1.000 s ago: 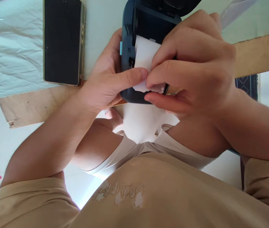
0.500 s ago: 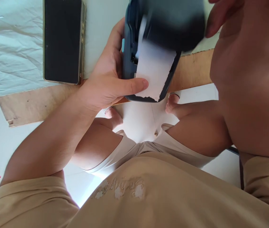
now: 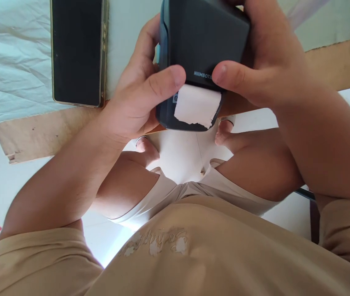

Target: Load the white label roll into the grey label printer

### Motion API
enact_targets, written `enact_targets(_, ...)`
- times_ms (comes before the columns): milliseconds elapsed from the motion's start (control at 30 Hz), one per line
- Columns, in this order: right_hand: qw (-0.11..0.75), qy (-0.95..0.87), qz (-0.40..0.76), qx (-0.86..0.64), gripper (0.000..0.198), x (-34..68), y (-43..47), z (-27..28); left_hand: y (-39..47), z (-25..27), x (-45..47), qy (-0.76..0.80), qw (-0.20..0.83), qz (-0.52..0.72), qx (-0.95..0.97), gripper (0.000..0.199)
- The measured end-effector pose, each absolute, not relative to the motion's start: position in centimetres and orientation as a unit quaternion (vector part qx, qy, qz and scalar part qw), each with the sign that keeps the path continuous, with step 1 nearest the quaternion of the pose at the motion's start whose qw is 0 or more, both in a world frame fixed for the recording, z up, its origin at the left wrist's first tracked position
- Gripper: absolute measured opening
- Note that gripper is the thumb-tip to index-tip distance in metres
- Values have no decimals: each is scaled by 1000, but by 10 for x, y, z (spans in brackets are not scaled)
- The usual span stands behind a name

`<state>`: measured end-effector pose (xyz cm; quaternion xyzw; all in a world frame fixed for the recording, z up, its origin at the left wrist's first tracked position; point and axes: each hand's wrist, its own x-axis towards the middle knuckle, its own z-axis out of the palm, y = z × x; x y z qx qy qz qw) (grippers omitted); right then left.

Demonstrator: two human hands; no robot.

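printer [image 3: 202,45]: small dark blue-black box, rounded corners, lid shut, white lettering on lid edge; light-blue button on its left side, partly hidden.
pose: held up off the table, tilted, lid face toward camera, paper slot end pointing down.
grip: clasped from both sides, a thumb pressed on the lid near each lower corner.
paper [image 3: 197,106]: short white strip hanging out of slot below the lettering, flat against the body, lower edge ragged, torn unevenly.
spot: above table edge, just right of centre.
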<state>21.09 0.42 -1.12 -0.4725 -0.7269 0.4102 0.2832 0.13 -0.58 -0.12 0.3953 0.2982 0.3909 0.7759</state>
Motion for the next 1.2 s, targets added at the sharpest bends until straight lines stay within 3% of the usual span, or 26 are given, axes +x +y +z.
enact_targets(267,237,-758,344,-501,97,210,6,-13,-2,-15,-8,276,779,377,417,28)
enact_targets(500,233,-762,317,-514,97,210,-1,-14,-3,-9,0,293,767,375,430,30)
enact_targets(633,221,-766,230,-558,82,211,-8,-11,-1,-7,3,294,774,368,423,39)
enact_targets(833,232,-813,170,-506,67,211,-13,-11,-1,-2,4,280,786,420,358,24)
enact_targets(1067,235,-868,87,-429,86,221,-11,-16,1,3,3,314,777,392,379,26)
enact_targets(1200,257,-845,126,-452,82,219,-12,-14,3,-2,2,282,787,411,364,20)
